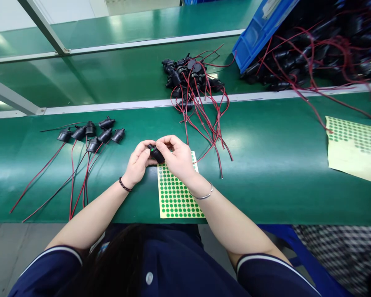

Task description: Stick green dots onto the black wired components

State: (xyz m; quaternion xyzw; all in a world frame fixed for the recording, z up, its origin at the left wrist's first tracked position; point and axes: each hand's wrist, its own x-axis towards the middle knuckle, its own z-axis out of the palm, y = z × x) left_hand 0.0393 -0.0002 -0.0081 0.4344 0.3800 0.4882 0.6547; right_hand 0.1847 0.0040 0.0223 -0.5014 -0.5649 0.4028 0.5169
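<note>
Green bench mat (266, 185), hands busy over a dot-sticker sheet (176, 198).
Both the left hand (139, 163) and right hand (177, 159) pinch one black connector (156, 153), a green dot at its tip. Judging by position, seven wired connectors (92, 134) at left look finished; the tangled pile (194, 82) and blue bin (259, 29) beyond remain. Nothing blocks reach.

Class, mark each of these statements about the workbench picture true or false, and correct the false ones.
1. Both hands, left hand and right hand, hold one small black plastic connector. True.
2. The yellow sheet of green dot stickers lies under the hands. True.
3. The blue plastic crate is empty. False: it holds black parts with red wires.
4. The row of black wired connectors lies right of the hands. False: it lies to their left.
</note>
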